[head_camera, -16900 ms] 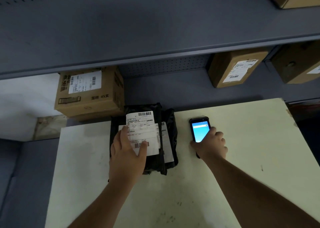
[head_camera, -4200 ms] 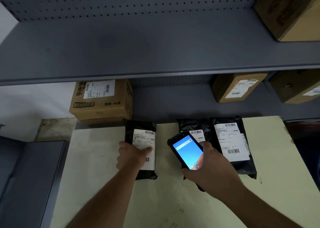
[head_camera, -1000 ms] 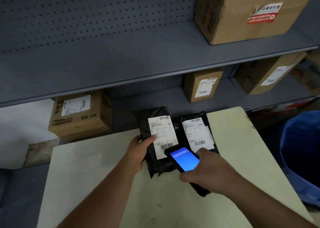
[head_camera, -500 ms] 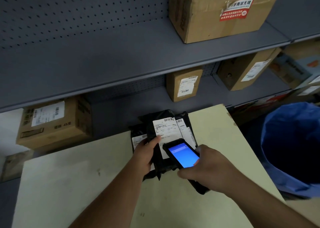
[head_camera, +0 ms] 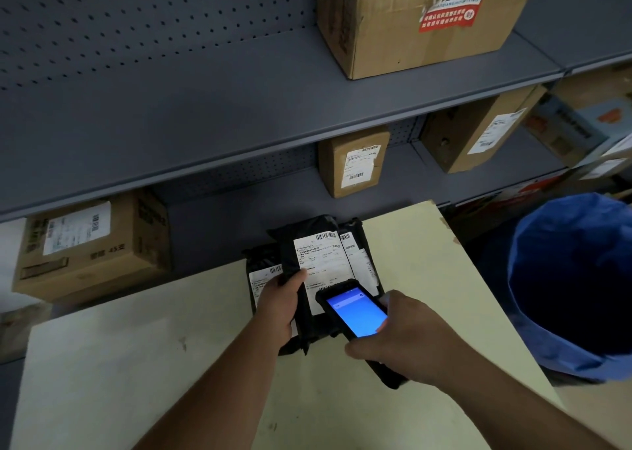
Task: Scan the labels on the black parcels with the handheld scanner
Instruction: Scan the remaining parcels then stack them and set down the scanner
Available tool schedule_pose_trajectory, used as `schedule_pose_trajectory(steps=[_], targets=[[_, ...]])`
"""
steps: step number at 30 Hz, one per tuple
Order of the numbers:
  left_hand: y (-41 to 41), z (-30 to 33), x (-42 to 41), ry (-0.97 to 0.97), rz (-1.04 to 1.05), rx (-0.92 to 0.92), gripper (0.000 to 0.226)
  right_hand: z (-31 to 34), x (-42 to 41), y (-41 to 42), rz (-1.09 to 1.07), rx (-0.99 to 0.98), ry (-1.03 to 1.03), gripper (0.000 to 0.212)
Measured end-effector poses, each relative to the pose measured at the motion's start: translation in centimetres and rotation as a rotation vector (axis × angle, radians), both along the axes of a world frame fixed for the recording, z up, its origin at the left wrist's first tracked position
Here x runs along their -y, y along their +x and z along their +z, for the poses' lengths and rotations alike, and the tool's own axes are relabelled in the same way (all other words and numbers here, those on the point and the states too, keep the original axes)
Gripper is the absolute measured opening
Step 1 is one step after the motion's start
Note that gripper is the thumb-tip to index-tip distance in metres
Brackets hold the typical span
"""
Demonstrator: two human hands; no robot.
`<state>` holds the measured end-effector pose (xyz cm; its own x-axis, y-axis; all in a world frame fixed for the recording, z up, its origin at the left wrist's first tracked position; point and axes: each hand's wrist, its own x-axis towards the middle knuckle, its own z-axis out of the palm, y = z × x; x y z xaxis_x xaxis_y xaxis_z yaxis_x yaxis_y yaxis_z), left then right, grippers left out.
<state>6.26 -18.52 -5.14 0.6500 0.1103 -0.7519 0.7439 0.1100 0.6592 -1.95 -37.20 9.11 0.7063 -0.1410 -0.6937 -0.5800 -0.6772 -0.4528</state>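
Note:
Three black parcels with white labels lie stacked at the far edge of the pale table (head_camera: 136, 374). My left hand (head_camera: 278, 307) grips the top black parcel (head_camera: 307, 244) by its left side, thumb on its label (head_camera: 323, 263). A second parcel (head_camera: 261, 275) shows beneath on the left, and a third parcel (head_camera: 360, 251) peeks out on the right. My right hand (head_camera: 407, 345) holds the black handheld scanner (head_camera: 355, 311), blue screen lit, its top end over the lower part of the top label.
A grey metal shelf unit (head_camera: 205, 135) rises behind the table, holding cardboard boxes (head_camera: 92, 244), (head_camera: 354, 159), (head_camera: 417, 15). A blue-lined bin (head_camera: 574, 285) stands right of the table. More boxes (head_camera: 478, 131) sit at the right.
The parcels, earlier spread side by side, are gathered into one stack under my left hand. The scanner stays over the top label. The view has shifted slightly.

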Motion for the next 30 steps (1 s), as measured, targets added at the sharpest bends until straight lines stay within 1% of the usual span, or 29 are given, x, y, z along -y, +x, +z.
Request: schedule_pose_trajectory(steps=[3,7,13,16,17,19,20,21,24,26,30], targets=[[-0.3,0.2,-0.4,-0.026,0.03,-0.005,0.025,-0.1,-0.3,0.0,0.01,0.005,-0.003,0.053],[-0.6,1.3,-0.9,-0.066,0.05,-0.014,0.014,-0.1,-0.6,-0.1,0.02,0.01,-0.004,0.05],[-1.2,1.8,-2.6,-0.03,0.066,-0.031,0.014,-0.2,-1.1,-0.3,0.041,0.028,-0.008,0.051],[-1.7,2.3,-3.7,0.017,0.013,-0.001,0.011,-0.4,-1.2,-0.4,0.056,0.035,-0.014,0.051],[-1.9,2.6,-4.0,0.073,-0.021,0.028,0.012,-0.5,-1.2,-0.5,0.061,0.036,-0.018,0.051],[-2.4,2.5,-4.8,0.279,-0.171,0.097,0.028,-0.6,-1.2,-0.5,0.067,0.04,-0.03,0.051],[-2.7,2.9,-5.1,0.382,-0.238,0.129,0.031,-0.8,-1.2,-0.4,0.07,0.048,-0.035,0.052],[-3.1,3.3,-5.3,0.454,-0.295,0.169,0.032,-0.9,-1.3,-0.4,0.072,0.061,-0.041,0.053],[-4.2,3.5,-6.0,0.634,-0.455,0.297,0.048,-1.4,-1.5,-0.5,0.071,0.119,-0.066,0.054],[-4.6,3.7,-6.3,0.726,-0.527,0.345,0.051,-1.6,-1.6,-0.5,0.06,0.151,-0.08,0.055],[-5.1,3.9,-6.3,0.82,-0.546,0.447,0.048,-2.3,-1.0,-0.5,-0.006,0.194,-0.093,0.052]])
